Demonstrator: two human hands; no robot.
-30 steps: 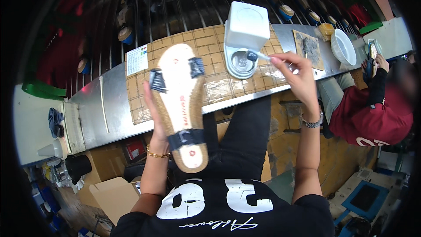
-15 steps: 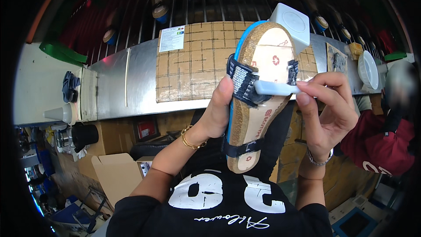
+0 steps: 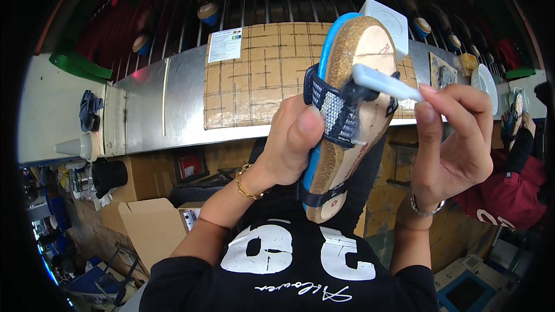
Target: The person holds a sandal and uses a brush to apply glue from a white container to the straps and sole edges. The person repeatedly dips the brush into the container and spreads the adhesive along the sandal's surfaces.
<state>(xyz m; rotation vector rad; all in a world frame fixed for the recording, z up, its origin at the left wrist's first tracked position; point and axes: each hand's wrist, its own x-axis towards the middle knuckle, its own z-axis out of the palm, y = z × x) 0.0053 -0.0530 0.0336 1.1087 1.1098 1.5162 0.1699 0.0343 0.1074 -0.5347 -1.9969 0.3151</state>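
My left hand (image 3: 292, 138) is closed round the left side of a sandal (image 3: 341, 156) and holds it tilted up, footbed toward me. The sandal has a cork-edged midsole, a bright blue outer rim, a pale insole and dark straps. Its front strap (image 3: 332, 112) is woven in dark and white, with the left half standing up beside my left thumb. Pinched between my right thumb and fingers (image 3: 454, 138) is a small brush (image 3: 384, 84) with a pale handle. Its dark bristles are against or just over the strap's inner side; contact is hard to make out.
A cardboard-covered board (image 3: 260, 81) lies on the metal bench behind the sandal, with a white square container (image 3: 387, 26) at its right. Beyond are metal rollers carrying other sandals (image 3: 208, 13). A white bowl (image 3: 484, 89) and a co-worker's maroon sleeve (image 3: 511, 196) are at right.
The sandal has turned and tipped slightly to the right. My right hand has moved right, and the brush has risen from across the insole to the left strap.
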